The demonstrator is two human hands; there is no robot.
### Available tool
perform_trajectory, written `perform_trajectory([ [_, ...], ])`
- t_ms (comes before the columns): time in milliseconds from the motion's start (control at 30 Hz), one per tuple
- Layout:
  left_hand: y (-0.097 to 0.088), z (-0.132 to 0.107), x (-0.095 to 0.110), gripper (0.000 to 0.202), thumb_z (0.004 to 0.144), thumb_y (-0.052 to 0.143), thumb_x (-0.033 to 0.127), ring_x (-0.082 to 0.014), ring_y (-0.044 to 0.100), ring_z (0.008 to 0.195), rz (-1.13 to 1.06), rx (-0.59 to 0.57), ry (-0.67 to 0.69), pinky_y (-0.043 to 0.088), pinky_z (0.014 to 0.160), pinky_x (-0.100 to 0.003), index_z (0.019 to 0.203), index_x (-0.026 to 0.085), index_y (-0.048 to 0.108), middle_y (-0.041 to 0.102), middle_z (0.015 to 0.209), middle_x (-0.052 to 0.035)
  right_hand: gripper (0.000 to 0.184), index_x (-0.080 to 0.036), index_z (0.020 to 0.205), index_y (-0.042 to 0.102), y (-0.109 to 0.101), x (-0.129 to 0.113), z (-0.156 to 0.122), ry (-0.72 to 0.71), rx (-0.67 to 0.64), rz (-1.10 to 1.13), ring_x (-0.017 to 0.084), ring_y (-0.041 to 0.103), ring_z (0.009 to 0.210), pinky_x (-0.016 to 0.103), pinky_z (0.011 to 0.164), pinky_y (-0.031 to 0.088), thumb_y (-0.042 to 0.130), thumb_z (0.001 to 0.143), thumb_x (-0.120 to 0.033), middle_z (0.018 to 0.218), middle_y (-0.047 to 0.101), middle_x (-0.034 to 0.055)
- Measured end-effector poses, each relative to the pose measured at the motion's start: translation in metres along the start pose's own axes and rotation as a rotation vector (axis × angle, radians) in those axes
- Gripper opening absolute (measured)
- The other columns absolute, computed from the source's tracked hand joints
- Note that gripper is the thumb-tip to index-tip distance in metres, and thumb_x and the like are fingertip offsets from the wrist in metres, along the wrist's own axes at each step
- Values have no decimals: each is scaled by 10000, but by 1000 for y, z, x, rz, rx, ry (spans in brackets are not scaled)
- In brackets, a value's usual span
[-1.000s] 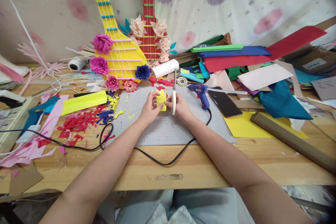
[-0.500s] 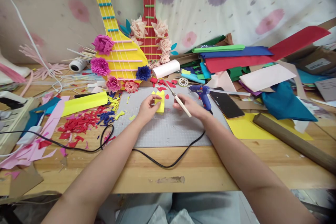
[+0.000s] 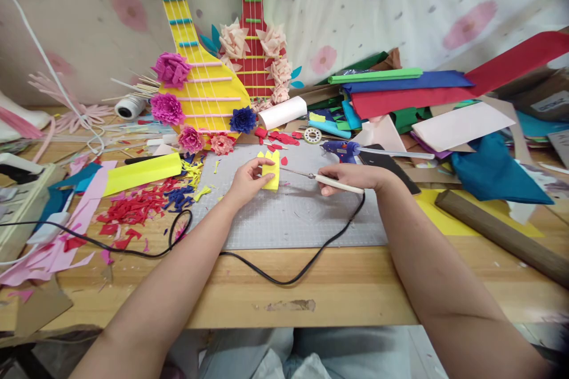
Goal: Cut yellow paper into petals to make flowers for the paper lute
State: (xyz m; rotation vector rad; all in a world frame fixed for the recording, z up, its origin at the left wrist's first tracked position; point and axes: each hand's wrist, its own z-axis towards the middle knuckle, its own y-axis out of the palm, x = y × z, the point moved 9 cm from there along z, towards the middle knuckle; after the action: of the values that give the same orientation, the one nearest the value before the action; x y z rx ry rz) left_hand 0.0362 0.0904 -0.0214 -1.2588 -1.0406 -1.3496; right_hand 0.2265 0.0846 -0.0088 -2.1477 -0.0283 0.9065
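Between the thumb and fingers of my left hand point(image 3: 249, 182) is a small piece of yellow crepe paper point(image 3: 271, 170), its top edge cut into points. My right hand point(image 3: 344, 177) grips a pair of scissors point(image 3: 333, 182) with white handles. Their blades point left toward the yellow paper, and the tips lie close to its right edge; whether they touch it I cannot tell. Both hands are over the grey cutting mat point(image 3: 284, 225). Behind my right hand lies a blue glue gun point(image 3: 340, 150) with a clear glue stick in its back.
A yellow paper guitar point(image 3: 208, 92) and a red one point(image 3: 253, 65), both with paper flowers, stand at the back. Red scraps point(image 3: 137, 207) lie left. A dark phone point(image 3: 391, 166), colored paper point(image 3: 413, 100) and a brown roll point(image 3: 498, 237) are right. A black cord point(image 3: 284, 281) crosses the front.
My right hand has moved right and turned the scissors, so the blades swing from pointing up and away to pointing left at the yellow paper. My left hand stays nearly in place.
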Motion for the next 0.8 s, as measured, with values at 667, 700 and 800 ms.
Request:
perform_trajectory([
  [667, 23, -5, -3, 343, 620, 711, 262, -82, 528, 604, 23, -124, -7, 437, 566, -208, 935, 174, 611, 592, 765, 0, 489, -185, 739, 575, 2, -14, 1, 1, -20, -4, 135, 448, 635, 261, 574, 302, 605, 605, -654, 708, 555, -1],
  [700, 24, -5, -4, 346, 619, 712, 264, -83, 528, 600, 17, -129, -11, 436, 566, -209, 938, 175, 611, 590, 754, 2, 491, -184, 742, 577, 2, -15, 1, -3, -19, 0, 134, 447, 634, 260, 573, 301, 608, 602, -654, 706, 553, -1],
  [800, 25, -6, -5, 352, 620, 713, 270, -90, 541, 604, 0, -143, -24, 443, 579, -221, 944, 178, 610, 592, 749, 2, 499, -181, 752, 580, 2, -14, 2, -7, -14, 0, 132, 441, 631, 255, 568, 297, 609, 596, -655, 698, 547, -2],
])
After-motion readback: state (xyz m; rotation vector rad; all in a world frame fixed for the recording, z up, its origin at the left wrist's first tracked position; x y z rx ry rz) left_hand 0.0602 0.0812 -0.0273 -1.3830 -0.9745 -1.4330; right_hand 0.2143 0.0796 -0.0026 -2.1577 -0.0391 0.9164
